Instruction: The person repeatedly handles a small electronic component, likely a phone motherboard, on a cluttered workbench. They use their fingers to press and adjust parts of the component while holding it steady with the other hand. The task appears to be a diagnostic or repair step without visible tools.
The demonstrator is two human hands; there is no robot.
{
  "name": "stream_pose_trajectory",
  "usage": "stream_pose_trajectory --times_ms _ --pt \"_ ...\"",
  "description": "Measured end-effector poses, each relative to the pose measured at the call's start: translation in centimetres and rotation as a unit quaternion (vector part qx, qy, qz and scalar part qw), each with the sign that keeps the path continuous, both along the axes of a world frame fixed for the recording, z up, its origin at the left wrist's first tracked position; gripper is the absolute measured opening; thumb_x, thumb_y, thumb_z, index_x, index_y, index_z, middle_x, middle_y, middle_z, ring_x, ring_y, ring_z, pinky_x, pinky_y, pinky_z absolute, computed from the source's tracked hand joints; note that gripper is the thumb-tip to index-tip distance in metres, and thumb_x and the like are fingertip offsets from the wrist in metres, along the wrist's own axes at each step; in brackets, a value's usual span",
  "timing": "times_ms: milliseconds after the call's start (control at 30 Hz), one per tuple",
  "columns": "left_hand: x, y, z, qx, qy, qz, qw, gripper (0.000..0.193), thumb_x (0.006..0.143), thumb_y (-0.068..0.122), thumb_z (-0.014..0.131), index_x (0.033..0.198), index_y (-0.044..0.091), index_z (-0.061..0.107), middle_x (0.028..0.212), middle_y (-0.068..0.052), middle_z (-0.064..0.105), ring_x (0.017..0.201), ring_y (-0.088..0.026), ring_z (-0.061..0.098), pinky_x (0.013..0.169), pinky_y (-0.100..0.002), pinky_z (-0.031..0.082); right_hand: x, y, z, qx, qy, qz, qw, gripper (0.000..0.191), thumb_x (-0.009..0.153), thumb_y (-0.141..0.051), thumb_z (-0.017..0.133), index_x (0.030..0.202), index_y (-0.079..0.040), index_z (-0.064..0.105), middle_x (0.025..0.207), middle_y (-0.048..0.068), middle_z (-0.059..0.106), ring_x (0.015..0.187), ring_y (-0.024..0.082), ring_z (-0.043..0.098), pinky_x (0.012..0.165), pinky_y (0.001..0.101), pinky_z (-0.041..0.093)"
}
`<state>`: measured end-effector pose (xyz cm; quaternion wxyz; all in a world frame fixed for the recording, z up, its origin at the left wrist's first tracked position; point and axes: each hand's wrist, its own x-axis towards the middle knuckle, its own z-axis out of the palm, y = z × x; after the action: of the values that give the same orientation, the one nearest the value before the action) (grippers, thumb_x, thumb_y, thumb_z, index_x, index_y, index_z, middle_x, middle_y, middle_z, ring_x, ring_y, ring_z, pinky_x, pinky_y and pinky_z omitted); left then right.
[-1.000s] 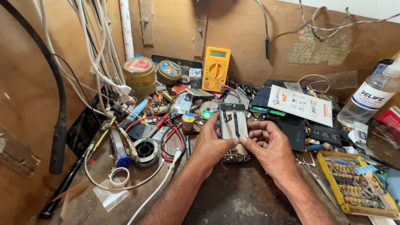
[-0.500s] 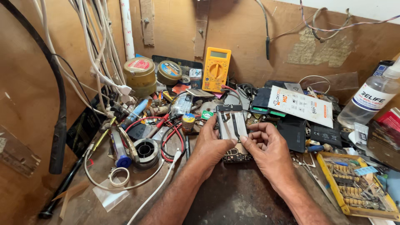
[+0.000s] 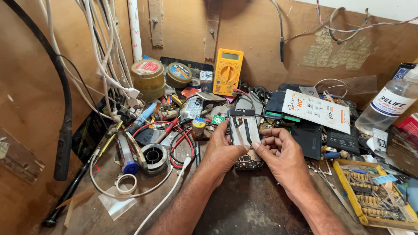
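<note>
An opened mobile phone (image 3: 244, 130) with its back cover off lies upright at the middle of a cluttered workbench, showing a silver inner frame, black flex strips and a circuit board at its lower end. My left hand (image 3: 220, 152) grips the phone's left edge. My right hand (image 3: 278, 152) holds its right side, with the thumb pressing the lower part of the frame.
A yellow multimeter (image 3: 227, 72) leans on the back wall, next to round tape tins (image 3: 148, 76). A solder spool (image 3: 154, 156) and red and white cables lie left. A clear bottle (image 3: 389, 104) and a yellow parts tray (image 3: 368, 219) are right.
The phone has shifted slightly toward me between both hands, and my right fingers have moved down along its right edge.
</note>
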<state>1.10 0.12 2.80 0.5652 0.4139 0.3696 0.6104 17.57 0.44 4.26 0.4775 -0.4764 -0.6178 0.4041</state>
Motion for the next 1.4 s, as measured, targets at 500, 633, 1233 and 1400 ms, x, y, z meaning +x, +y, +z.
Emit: stream_pose_trajectory --times_ms 500,633,1233,1400 --pt "0.23 -0.33 0.1 0.009 0.001 0.016 1.0 0.078 0.07 -0.011 0.065 0.144 0.001 0.044 0.105 -0.012 0.075 0.091 -0.017 0.073 0.076 -0.03 0.058 -0.37 -0.07 -0.16 0.024 -0.019 -0.012 0.999 0.039 0.086 -0.008 0.076 0.12 0.003 0.059 0.089 0.003 0.063 0.077 0.006 0.06 0.067 0.0204 0.054" --pt "0.35 -0.45 0.19 0.013 0.019 0.03 0.999 0.078 0.07 -0.01 0.066 0.144 0.001 0.044 0.109 -0.011 0.075 0.094 -0.015 0.074 0.079 -0.028 0.059 -0.56 -0.35 -0.07 0.028 -0.035 -0.02 0.999 0.04 0.086 -0.008 0.077 0.12 0.002 0.057 0.085 0.003 0.063 0.071 0.006 0.058 0.062 0.0212 0.05" --pt "0.42 -0.36 -0.11 -0.017 -0.033 0.019 0.999 0.077 0.067 -0.009 0.063 0.141 -0.001 0.044 0.105 -0.014 0.074 0.088 -0.018 0.072 0.075 -0.03 0.059 -0.27 -0.37 -0.29 0.021 0.009 0.006 1.0 0.045 0.088 -0.005 0.073 0.128 0.002 0.053 0.087 0.002 0.062 0.076 0.006 0.056 0.067 0.0204 0.05" --pt "0.36 -0.42 -0.12 0.001 -0.019 0.024 1.0 0.074 0.068 -0.008 0.064 0.14 -0.003 0.047 0.106 -0.014 0.074 0.091 -0.018 0.072 0.079 -0.029 0.058 -0.37 -0.42 -0.15 0.049 -0.025 0.009 0.998 0.043 0.089 -0.005 0.073 0.127 0.001 0.054 0.087 0.002 0.061 0.074 0.005 0.053 0.064 0.0197 0.048"
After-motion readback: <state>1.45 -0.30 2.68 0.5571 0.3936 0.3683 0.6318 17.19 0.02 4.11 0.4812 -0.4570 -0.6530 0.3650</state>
